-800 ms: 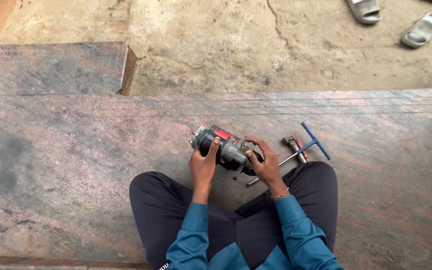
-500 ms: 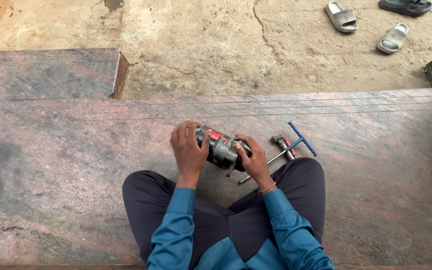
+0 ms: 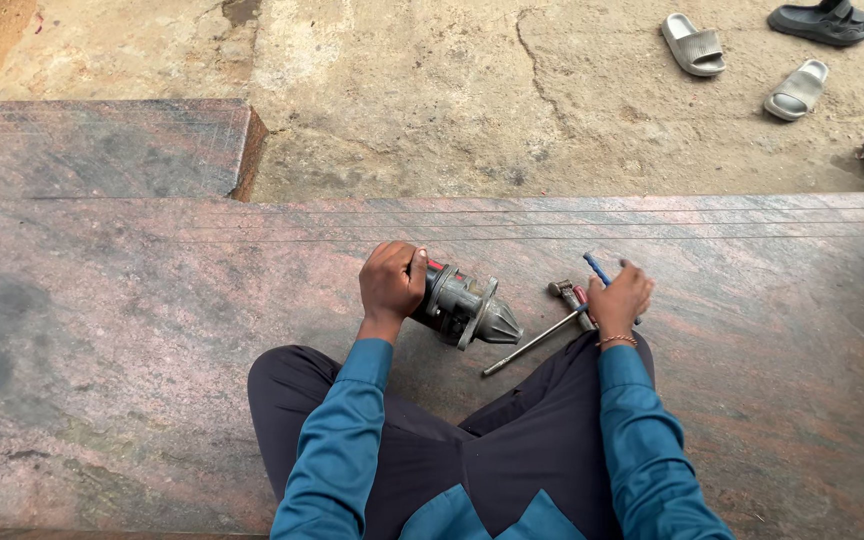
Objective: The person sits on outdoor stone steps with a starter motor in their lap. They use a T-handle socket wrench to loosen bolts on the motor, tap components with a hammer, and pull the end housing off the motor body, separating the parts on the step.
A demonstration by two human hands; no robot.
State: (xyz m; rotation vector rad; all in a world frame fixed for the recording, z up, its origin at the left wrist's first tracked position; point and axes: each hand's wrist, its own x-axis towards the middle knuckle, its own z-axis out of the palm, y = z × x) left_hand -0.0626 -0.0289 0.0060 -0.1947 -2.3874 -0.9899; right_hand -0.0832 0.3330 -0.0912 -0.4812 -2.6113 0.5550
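Left hand (image 3: 390, 283) still clenched on dark cylindrical metal starter motor (image 3: 460, 305) lying on the reddish stone slab (image 3: 152, 330), while right hand (image 3: 620, 298) has left it, now closing on blue-handled T-shaped wrench (image 3: 595, 266) just right, so tool work looks due.

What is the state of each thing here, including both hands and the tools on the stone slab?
Left hand: closed around the rear end of the motor.
Starter motor: lying on its side on the stone slab, nose toward the right hand.
Right hand: on the blue-handled T-wrench; grip unclear.
Long metal rod: lying flat.
Sandals: unworn, on the ground.
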